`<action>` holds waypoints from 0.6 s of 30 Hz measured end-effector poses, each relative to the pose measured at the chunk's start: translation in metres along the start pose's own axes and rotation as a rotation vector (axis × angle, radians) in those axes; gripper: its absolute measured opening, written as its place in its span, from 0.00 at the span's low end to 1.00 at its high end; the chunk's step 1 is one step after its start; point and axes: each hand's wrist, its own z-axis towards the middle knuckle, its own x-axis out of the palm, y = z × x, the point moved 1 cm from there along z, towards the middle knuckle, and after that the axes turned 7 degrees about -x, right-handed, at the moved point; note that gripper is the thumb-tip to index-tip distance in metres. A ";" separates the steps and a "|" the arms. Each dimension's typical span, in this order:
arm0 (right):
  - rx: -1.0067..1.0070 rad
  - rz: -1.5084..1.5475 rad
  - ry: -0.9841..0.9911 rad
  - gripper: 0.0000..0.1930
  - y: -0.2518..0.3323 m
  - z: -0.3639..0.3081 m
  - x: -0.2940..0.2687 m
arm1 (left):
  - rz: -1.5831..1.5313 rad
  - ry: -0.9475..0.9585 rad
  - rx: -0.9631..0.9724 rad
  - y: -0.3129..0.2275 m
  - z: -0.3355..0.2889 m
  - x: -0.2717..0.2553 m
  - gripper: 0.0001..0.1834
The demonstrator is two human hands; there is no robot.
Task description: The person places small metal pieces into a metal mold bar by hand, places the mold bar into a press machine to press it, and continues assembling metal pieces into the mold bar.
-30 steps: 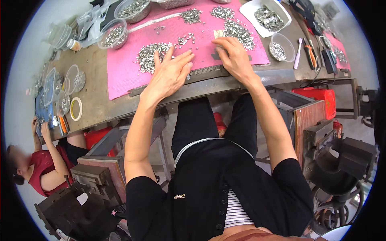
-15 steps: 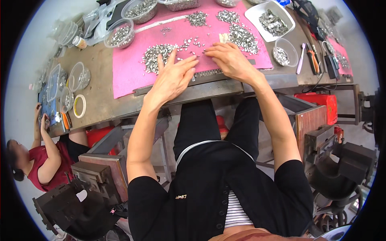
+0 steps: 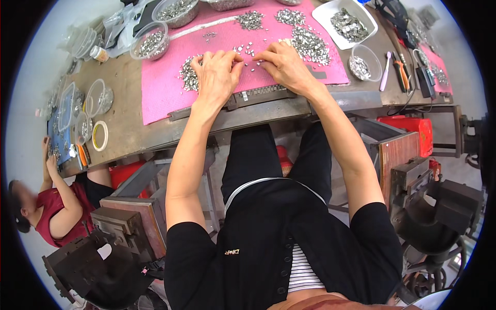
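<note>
Small shiny metal pieces lie in loose piles on a pink mesh mat [image 3: 160, 98]. My left hand [image 3: 216, 77] is palm down over the near-left pile [image 3: 189, 77], its fingers bent and its thumb close to the forefinger. To its right, my right hand [image 3: 284, 64] has curled fingers, thumb and forefinger together just above the mat; anything held in either hand is too small or hidden. Scattered pieces [image 3: 247, 50] lie between and beyond the hands. Below them, at the mat's near edge, sits a dark metal bar [image 3: 258, 96] with a row of small pieces along it.
A larger pile [image 3: 311, 45] lies right of my right hand. Around the mat stand a white tray [image 3: 321, 19], a clear round tub [image 3: 380, 70] and another tub [image 3: 135, 51], all with metal pieces. Orange-handled pliers [image 3: 400, 72] lie right. A co-worker [image 3: 59, 206] sits far left.
My left hand has turned more upright and moved a little farther over the pile, its stretched fingers now bent. My right hand has shifted slightly left and away, its fingers more curled.
</note>
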 end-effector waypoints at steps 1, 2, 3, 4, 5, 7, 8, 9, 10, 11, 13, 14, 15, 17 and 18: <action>0.022 -0.029 0.045 0.08 -0.001 0.002 0.002 | 0.000 0.000 -0.001 0.001 0.002 0.002 0.06; 0.037 -0.048 0.090 0.07 -0.001 0.003 0.004 | 0.029 -0.013 0.023 0.002 0.004 0.004 0.06; 0.049 -0.055 0.093 0.07 -0.001 0.004 0.005 | 0.057 -0.024 0.047 0.003 0.005 0.005 0.06; 0.035 -0.097 0.111 0.06 -0.001 0.005 0.006 | 0.055 -0.020 0.047 0.004 0.006 0.007 0.06; 0.021 -0.140 0.131 0.06 -0.001 0.005 0.006 | 0.060 -0.004 0.050 0.005 0.008 0.008 0.06; 0.004 -0.141 0.083 0.05 0.001 0.003 0.002 | 0.051 0.039 0.055 0.007 0.011 0.007 0.06; 0.013 -0.114 0.062 0.05 0.003 0.000 -0.002 | 0.047 0.044 0.059 0.008 0.012 0.007 0.06; 0.020 -0.086 0.042 0.05 0.004 -0.003 -0.007 | 0.035 0.039 0.077 0.007 0.014 0.005 0.05; 0.030 -0.035 0.010 0.05 0.007 -0.007 -0.013 | 0.034 0.082 0.060 0.005 0.014 0.004 0.05; 0.033 -0.035 0.012 0.05 0.010 -0.013 -0.019 | 0.039 0.062 0.079 0.002 0.011 0.002 0.04; 0.144 0.099 0.010 0.05 0.017 -0.026 -0.031 | -0.035 0.019 0.120 -0.007 0.003 -0.003 0.04; 0.125 0.114 -0.012 0.05 0.021 -0.032 -0.036 | -0.100 0.021 0.131 -0.014 -0.003 -0.005 0.04; 0.128 0.115 -0.010 0.05 0.026 -0.038 -0.037 | -0.127 0.024 0.148 -0.021 -0.010 -0.005 0.04; 0.158 0.130 -0.012 0.05 0.034 -0.047 -0.038 | -0.188 0.030 0.165 -0.037 -0.024 -0.004 0.03; 0.118 0.064 -0.044 0.05 0.037 -0.049 -0.036 | -0.194 0.033 0.159 -0.044 -0.030 -0.003 0.03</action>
